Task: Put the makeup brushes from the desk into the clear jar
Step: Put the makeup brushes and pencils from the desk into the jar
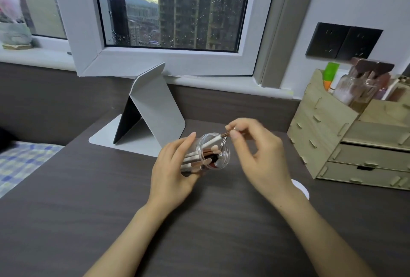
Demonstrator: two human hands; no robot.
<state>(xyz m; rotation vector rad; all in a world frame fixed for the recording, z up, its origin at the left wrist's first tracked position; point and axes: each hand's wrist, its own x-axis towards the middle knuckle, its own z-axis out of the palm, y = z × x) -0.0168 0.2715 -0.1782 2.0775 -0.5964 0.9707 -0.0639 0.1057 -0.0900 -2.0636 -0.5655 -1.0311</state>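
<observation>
My left hand grips the clear jar above the dark desk, tilted so its round mouth faces right. Several makeup brushes with white handles and pink tips lie inside it. My right hand pinches the copper-coloured end of one white-handled brush between thumb and fingertips. That brush slants down to the left, with its handle partly inside the jar's mouth.
A grey folding stand sits behind the jar. A wooden organiser with drawers holding bottles stands at the right. A white round disc lies on the desk, partly under my right wrist. A checked bedsheet is at the left.
</observation>
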